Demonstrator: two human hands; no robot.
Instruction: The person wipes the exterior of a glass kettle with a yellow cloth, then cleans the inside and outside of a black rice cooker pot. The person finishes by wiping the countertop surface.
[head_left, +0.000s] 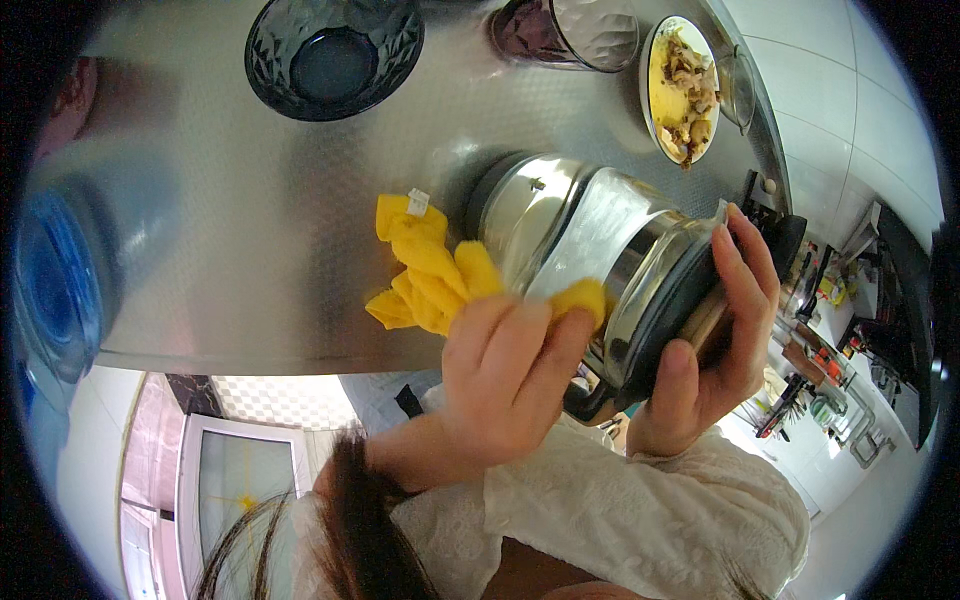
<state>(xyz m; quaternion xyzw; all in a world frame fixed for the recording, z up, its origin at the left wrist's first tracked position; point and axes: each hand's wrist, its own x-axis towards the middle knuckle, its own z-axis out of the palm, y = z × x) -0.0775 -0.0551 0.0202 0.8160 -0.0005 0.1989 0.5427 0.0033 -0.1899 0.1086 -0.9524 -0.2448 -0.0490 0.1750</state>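
A shiny kettle or pot (600, 217) with dark bands and a black rim is tilted over the metal table, its base end toward the upper left. My right hand (705, 352) grips its rim end, fingers near the spout and thumb on the near side. A black handle (589, 401) shows below, partly behind my left hand. My left hand (517, 367), slightly blurred, holds a bunched yellow cloth (427, 262) against the kettle's side. The cloth's loose end, bearing a white tag, hangs out to the left over the table.
On the metal table (225, 225) stand a dark faceted glass bowl (334, 64), a purplish glass (566, 34), and a plate of food (682, 90) beside a clear glass dish (736, 90). A blue plastic container (56, 277) is at far left. Cluttered kitchen items (817, 360) lie beyond on the right.
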